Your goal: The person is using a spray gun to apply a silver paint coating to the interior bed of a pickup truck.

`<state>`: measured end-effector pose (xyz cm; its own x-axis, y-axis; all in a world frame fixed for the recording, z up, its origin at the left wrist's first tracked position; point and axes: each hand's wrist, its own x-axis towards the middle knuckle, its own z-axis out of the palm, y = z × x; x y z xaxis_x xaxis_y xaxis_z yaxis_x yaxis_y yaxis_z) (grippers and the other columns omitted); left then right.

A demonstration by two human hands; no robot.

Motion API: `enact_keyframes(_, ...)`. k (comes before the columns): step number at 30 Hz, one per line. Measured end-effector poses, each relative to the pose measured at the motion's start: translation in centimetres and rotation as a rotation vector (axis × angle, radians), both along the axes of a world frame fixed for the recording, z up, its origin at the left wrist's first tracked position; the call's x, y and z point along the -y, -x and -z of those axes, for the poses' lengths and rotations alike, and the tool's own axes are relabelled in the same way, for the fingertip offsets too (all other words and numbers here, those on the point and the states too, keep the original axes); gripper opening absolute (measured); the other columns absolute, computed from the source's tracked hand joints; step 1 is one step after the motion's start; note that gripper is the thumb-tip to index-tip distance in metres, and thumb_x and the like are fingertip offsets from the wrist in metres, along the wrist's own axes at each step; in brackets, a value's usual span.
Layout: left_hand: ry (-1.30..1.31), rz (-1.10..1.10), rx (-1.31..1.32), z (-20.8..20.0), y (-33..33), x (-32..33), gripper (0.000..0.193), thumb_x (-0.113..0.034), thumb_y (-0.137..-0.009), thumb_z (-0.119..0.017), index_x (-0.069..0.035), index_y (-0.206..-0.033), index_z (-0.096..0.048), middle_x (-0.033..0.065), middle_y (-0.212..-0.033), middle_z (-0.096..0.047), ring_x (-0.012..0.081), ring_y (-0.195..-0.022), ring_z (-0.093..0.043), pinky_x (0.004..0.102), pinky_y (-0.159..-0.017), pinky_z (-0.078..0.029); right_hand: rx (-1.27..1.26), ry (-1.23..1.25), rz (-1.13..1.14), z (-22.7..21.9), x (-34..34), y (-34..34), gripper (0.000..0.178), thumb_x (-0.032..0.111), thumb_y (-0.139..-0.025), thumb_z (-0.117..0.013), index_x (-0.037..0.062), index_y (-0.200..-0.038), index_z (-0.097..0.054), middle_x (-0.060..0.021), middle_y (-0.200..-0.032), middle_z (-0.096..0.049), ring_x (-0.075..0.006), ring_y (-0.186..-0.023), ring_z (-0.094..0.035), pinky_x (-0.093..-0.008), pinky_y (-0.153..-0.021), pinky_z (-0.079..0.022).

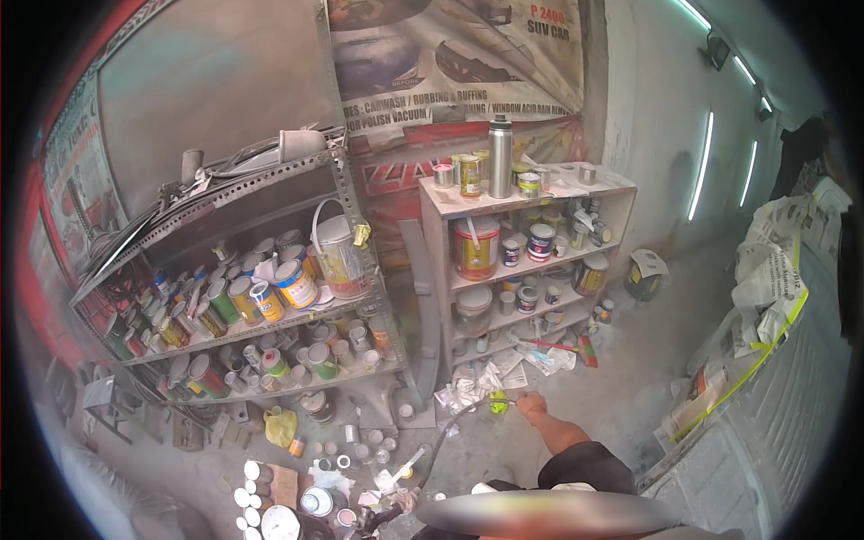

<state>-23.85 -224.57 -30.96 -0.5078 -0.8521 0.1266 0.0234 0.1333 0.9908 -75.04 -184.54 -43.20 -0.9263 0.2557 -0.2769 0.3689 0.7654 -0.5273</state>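
My right hand (533, 404) reaches forward and down from a dark sleeve, low in the middle of the view. Its fingers are closed on a small yellow-green fitting (498, 402) at the end of a dark hose (443, 443), which curves down toward the floor. The hand hangs over crumpled papers (468, 385) at the foot of a wooden shelf unit (434, 236) holding paint tins. My left hand is not in view.
A grey metal rack (346, 193) packed with paint cans stands at the left. Several tins and lids (315, 468) lie on the dusty floor. A steel flask (500, 157) tops the wooden shelves. A car masked with newspaper and yellow tape (765, 306) fills the right side.
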Motion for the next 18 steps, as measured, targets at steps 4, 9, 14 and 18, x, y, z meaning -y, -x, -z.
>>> enact_keyframes(4,-0.038,-0.077,0.192,-3.1,3.5,-3.3,0.050,-0.022,-0.067,-0.082,0.001,-0.108,-0.064,0.0102,-0.094,-0.066,0.0232,-0.084,-0.061,0.0378,-0.079,-0.051,0.203,0.113,0.014,-2.8,-1.5,6.8,0.065,0.051,-0.084,-0.059,-0.0028,-0.120,-0.062,-0.0232,-0.120,-0.063,-0.0365,-0.113,-0.061,-0.0430,-0.096,-0.047)
enact_keyframes(9,-0.082,-0.142,0.339,-5.0,9.9,-7.7,0.048,-0.025,-0.069,-0.081,0.001,-0.106,-0.065,0.0097,-0.093,-0.066,0.0224,-0.084,-0.062,0.0368,-0.077,-0.051,-0.500,0.240,-0.343,-20.7,4.2,25.1,0.074,0.055,-0.075,-0.071,-0.0037,-0.118,-0.059,-0.0259,-0.115,-0.064,-0.0399,-0.109,-0.061,-0.0439,-0.092,-0.047)
enact_keyframes(14,-0.146,-0.329,0.540,-9.0,11.5,-14.8,0.047,-0.027,-0.070,-0.081,0.001,-0.104,-0.066,0.0092,-0.092,-0.067,0.0216,-0.084,-0.062,0.0358,-0.076,-0.051,-1.019,0.367,-0.496,-36.6,19.4,38.5,0.084,0.048,-0.072,-0.077,-0.0098,-0.125,-0.048,-0.0325,-0.120,-0.056,-0.0439,-0.114,-0.055,-0.0480,-0.098,-0.043)
enact_keyframes(18,-0.183,-0.159,-0.258,-14.1,19.4,-17.7,0.081,-0.022,-0.059,-0.084,0.003,-0.128,-0.051,0.0139,-0.119,-0.063,0.0240,-0.107,-0.062,0.0383,-0.095,-0.049,-1.075,-0.094,-0.505,-32.6,13.9,59.6,0.065,0.040,-0.085,-0.067,-0.0037,-0.130,-0.050,-0.0239,-0.134,-0.052,-0.0338,-0.125,-0.050,-0.0393,-0.103,-0.042)
